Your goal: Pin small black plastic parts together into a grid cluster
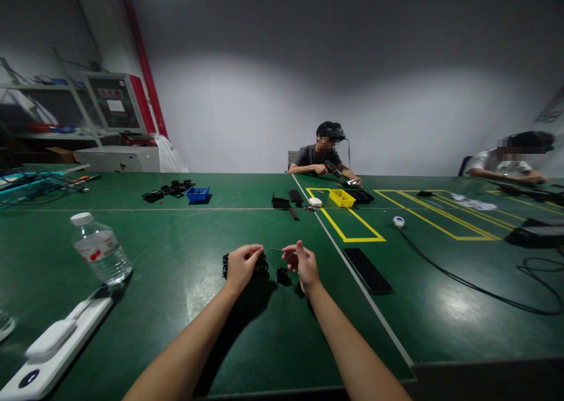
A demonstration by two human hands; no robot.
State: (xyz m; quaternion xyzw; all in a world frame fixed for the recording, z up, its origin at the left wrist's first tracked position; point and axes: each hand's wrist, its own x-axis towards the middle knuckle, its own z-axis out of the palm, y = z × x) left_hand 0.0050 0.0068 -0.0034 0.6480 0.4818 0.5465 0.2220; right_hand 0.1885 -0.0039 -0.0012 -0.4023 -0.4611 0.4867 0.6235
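The left hand point(241, 265) and right hand point(302, 263) hover close together above the green table point(185, 307), a little way in from its near edge. Each has its fingertips pinched shut on one end of a thin pale strand point(274, 249), which runs nearly level between them. A cluster of black parts point(261, 268) lies on the table under the left hand, partly hidden by it. One small black part point(282, 276) lies between the wrists. A dark phone point(368, 270) lies flat to the right, past the white line. A bottle point(101, 248) stands far left. Across the table, a person point(324, 154) works beside a yellow bin point(342, 198).
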